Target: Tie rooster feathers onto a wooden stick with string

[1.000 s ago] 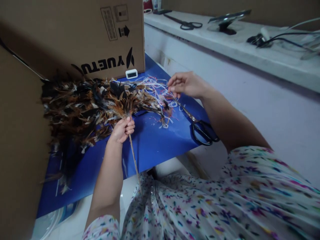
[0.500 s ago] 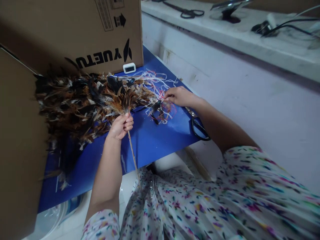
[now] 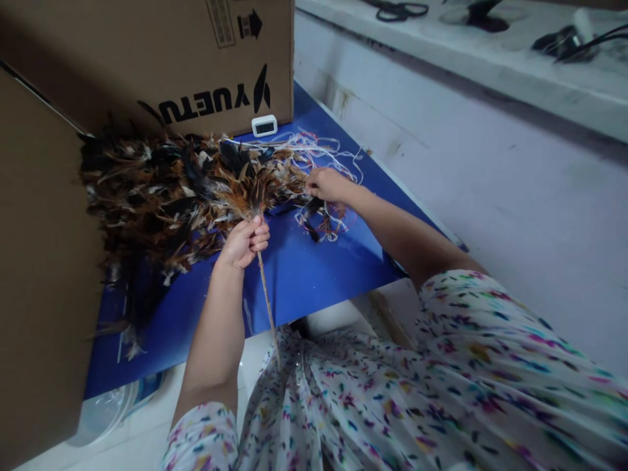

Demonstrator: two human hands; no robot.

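My left hand (image 3: 246, 242) is closed round a thin wooden stick (image 3: 267, 301), just below a tuft of brown and black feathers (image 3: 252, 190) at its top. The stick's lower end reaches down to my floral clothing. To the right, my right hand (image 3: 330, 184) is closed, its thumb and fingers pressed together at the edge of the feathers; what they pinch, if anything, is hidden. Behind the tuft a wide heap of loose feathers (image 3: 147, 190) covers the left of the blue table (image 3: 314, 281). Tangled white and red strings (image 3: 318, 147) lie beyond my right hand.
A large cardboard box (image 3: 206, 65) stands at the back, with a small white digital display (image 3: 264, 125) before it. Another cardboard panel (image 3: 39, 261) borders the left. On the ledge (image 3: 490, 59) at right lie black-handled scissors (image 3: 402, 11) and cables. A clear tub (image 3: 105, 412) sits below the table.
My right hand has moved left from the strings to the feathers' edge. My right forearm now covers the scissors on the table. My left hand keeps its hold; the view has shifted slightly.
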